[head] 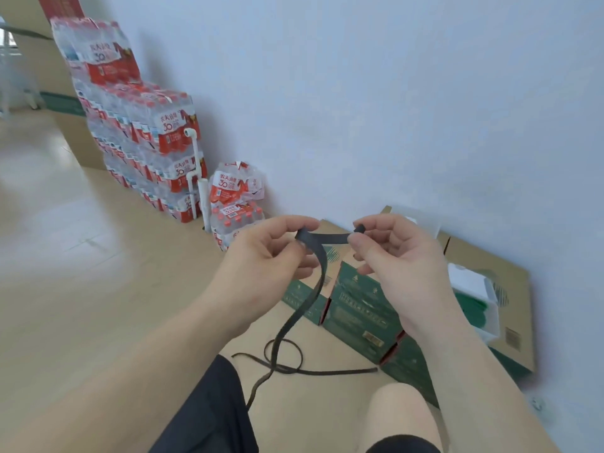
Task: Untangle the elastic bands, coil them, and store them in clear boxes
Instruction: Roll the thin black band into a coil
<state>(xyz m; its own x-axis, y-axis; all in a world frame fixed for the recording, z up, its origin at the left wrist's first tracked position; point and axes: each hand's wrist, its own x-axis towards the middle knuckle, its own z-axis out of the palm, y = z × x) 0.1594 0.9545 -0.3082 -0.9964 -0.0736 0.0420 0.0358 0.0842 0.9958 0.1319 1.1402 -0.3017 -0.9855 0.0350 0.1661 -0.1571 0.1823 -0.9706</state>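
**Dark elastic band pulled between two hands above a row of green cartons**

Far to the left of the green cartons (359,308), shrink-wrapped packs of bottled water (143,135) with red labels stand stacked against the pale wall (359,93). A white pipe (196,178) rises in front of them. Two smaller packs (237,204) sit nearer the cartons, also at the wall.

Above the cartons' left end the left hand (261,259) is raised. Its grip pinches a dark elastic band (330,238) between thumb and forefinger, with the other fingers curled beneath. From that pinch a short run of band stretches flat and level across to the right hand (402,256), held above the cartons' middle. The right hand's grip pinches a small rolled-up end of the band between thumb and fingertip.

The rest of the band hangs from the left hand, drops in front of the cartons and lies in a loose loop on the wooden floor (81,256). One tail runs along the floor to the cartons' near corner. Another trails toward the person's black shorts (212,403).

To the right of the green cartons, a translucent box (474,289) with something green inside rests on a flat brown carton (474,253) against the wall. A second pale box shows behind the right hand, too hidden to make out.
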